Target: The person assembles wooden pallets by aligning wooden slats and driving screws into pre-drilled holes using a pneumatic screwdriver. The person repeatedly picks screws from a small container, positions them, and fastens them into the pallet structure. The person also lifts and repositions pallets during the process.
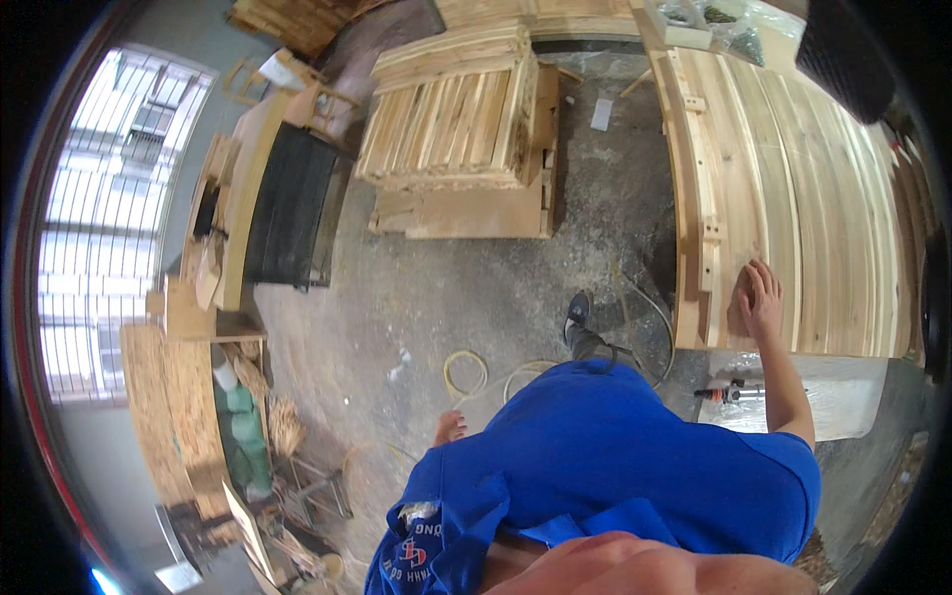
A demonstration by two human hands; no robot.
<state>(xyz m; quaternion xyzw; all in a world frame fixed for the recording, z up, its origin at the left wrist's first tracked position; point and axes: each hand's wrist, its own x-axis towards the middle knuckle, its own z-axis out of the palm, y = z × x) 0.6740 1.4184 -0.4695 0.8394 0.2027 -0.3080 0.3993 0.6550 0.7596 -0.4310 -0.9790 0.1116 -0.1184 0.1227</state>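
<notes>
My right hand (762, 302) lies on a wide wooden panel (828, 198) at the right, its fingers stretched over the boards and holding nothing. Narrow wooden strips with small holed blocks (711, 230) run along the panel's left edge, just left of that hand. Down by my left side hangs my left hand (449, 426), small in view, with its fingers loosely apart and nothing seen in them. Below the panel's near edge, a power tool (732, 394) with an orange part rests beside clear plastic wrap (843, 402).
A tall stack of wooden slats (446, 124) stands ahead on the concrete floor (426, 307). A yellow hose loop (465, 374) and a dark hose (666, 327) lie near my feet. At left are a black-sided bench (293, 203) and boards (164, 416). Plastic bags (734, 35) sit at the far right.
</notes>
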